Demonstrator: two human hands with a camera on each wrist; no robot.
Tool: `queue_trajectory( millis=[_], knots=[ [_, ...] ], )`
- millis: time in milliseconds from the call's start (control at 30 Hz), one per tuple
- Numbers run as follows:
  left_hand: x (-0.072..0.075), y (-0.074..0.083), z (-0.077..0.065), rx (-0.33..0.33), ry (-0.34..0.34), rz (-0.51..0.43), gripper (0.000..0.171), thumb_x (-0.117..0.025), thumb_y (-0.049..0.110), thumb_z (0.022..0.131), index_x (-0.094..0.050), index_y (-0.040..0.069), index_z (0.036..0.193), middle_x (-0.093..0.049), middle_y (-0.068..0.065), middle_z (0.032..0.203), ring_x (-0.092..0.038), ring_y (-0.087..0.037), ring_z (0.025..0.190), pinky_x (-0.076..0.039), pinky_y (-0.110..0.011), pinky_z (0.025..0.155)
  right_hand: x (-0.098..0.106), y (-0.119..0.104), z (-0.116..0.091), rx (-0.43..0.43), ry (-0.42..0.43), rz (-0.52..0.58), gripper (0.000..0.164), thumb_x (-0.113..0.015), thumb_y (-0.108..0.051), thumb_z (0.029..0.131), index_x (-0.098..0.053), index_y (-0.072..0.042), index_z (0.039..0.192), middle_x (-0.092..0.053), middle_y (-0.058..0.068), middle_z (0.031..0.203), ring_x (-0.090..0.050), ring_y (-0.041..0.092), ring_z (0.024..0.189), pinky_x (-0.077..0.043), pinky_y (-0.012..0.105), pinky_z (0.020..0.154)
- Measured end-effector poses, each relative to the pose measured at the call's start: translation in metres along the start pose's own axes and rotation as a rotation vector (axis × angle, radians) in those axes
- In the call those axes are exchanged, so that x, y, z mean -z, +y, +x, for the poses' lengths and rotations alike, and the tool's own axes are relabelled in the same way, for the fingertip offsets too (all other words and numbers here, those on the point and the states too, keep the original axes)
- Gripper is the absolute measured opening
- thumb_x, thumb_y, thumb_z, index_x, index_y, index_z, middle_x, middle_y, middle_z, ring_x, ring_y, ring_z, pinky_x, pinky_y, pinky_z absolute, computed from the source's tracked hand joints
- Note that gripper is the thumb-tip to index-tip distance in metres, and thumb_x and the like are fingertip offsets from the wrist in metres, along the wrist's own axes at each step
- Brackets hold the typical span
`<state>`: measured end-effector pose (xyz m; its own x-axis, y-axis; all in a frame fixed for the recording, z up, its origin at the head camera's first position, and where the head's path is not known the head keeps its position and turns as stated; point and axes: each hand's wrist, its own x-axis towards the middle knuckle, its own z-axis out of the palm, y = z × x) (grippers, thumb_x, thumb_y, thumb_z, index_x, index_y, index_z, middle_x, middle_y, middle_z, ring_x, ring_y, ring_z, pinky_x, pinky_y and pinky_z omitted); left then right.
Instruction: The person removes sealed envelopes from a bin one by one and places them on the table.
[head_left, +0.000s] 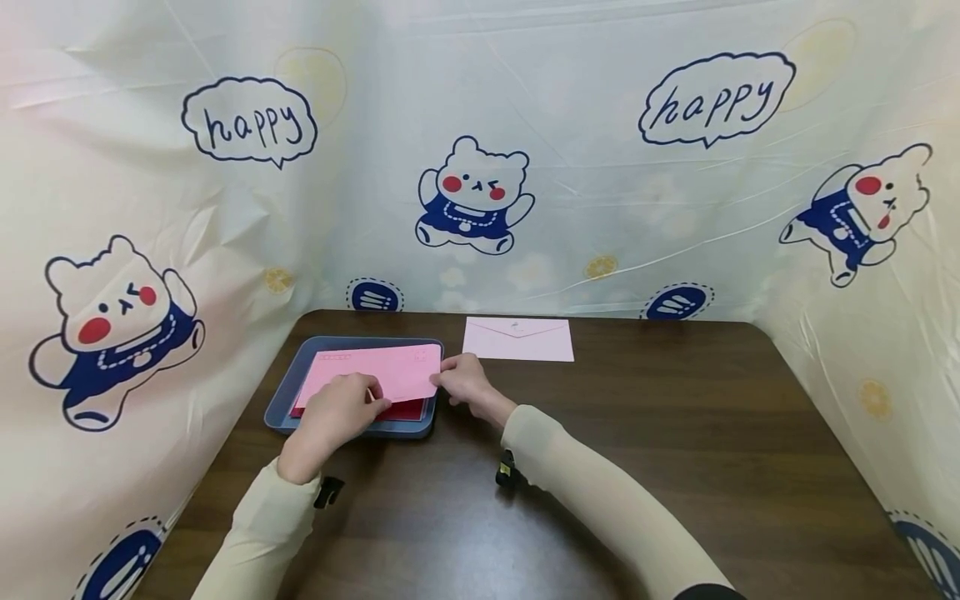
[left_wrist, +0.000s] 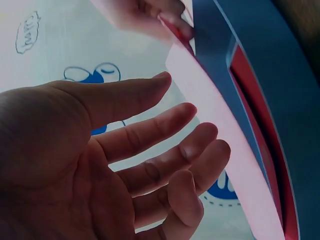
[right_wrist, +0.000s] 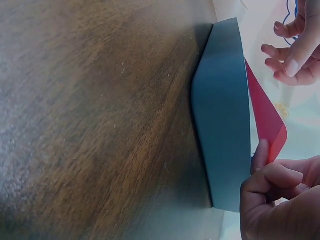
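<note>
A pink envelope (head_left: 405, 371) lies over a blue-grey tray (head_left: 279, 396), with red paper (head_left: 411, 411) below it along the tray's near side. My right hand (head_left: 467, 382) pinches the envelope's right edge beside the tray rim. In the right wrist view, that end of the envelope (right_wrist: 265, 110) slants up above the tray wall (right_wrist: 220, 115). Over the envelope's near left part is my left hand (head_left: 337, 412). Its loosely bent fingers (left_wrist: 150, 132) hold nothing in the left wrist view, and the envelope's face is just beyond their tips.
A pale pink envelope (head_left: 517, 346), flap side up, lies at the back of the brown table (head_left: 637, 433), right of the tray. A printed curtain (head_left: 600, 208) stands around the table's back and sides. Small black devices (head_left: 506, 469) are strapped at both wrists.
</note>
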<state>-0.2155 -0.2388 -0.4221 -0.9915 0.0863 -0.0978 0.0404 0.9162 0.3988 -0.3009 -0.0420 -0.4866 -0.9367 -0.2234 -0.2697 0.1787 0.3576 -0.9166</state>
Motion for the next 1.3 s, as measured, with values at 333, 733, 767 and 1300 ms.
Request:
queue_trajectory(
  millis=[333, 733, 767, 1300],
  knots=[
    [-0.022, 0.014, -0.004, -0.081, -0.003, 0.021, 0.022, -0.084, 0.02, 0.091, -0.079, 0.005, 0.106, -0.069, -0.004, 0.084, -0.057, -0.021, 0.071, -0.056, -0.04, 0.071, 0.002, 0.0, 0.0, 0.02, -0.003, 0.0, 0.013, -0.075, -0.013, 0.097, -0.076, -0.003, 0.105, -0.067, 0.009, 0.098, -0.064, 0.027, 0.089, -0.062, 0.036, 0.071],
    [-0.04, 0.025, -0.008, -0.076, -0.05, -0.022, 0.013, -0.087, 0.009, 0.086, -0.081, 0.008, 0.098, -0.069, -0.003, 0.085, -0.057, -0.021, 0.071, -0.057, -0.037, 0.068, 0.002, 0.001, -0.002, 0.013, 0.006, -0.007, 0.015, -0.075, -0.014, 0.097, -0.075, -0.002, 0.107, -0.066, 0.009, 0.099, -0.063, 0.028, 0.088, -0.061, 0.035, 0.071],
    [-0.041, 0.026, -0.008, -0.077, -0.053, -0.024, 0.012, -0.086, 0.008, 0.086, -0.081, 0.008, 0.097, -0.069, -0.003, 0.084, -0.057, -0.02, 0.07, -0.057, -0.037, 0.068, 0.002, 0.001, -0.002, 0.012, 0.006, -0.008, 0.015, -0.075, -0.014, 0.097, -0.075, -0.002, 0.107, -0.066, 0.009, 0.099, -0.063, 0.028, 0.087, -0.061, 0.035, 0.071],
    [-0.049, 0.037, -0.002, -0.106, -0.044, -0.004, 0.005, -0.085, 0.007, 0.087, -0.08, 0.008, 0.089, -0.064, 0.0, 0.074, -0.056, -0.02, 0.066, -0.055, -0.036, 0.063, 0.011, 0.004, -0.006, 0.03, 0.015, 0.007, 0.012, -0.074, -0.014, 0.097, -0.076, -0.002, 0.103, -0.066, 0.008, 0.095, -0.061, 0.026, 0.084, -0.059, 0.033, 0.066]
  ],
)
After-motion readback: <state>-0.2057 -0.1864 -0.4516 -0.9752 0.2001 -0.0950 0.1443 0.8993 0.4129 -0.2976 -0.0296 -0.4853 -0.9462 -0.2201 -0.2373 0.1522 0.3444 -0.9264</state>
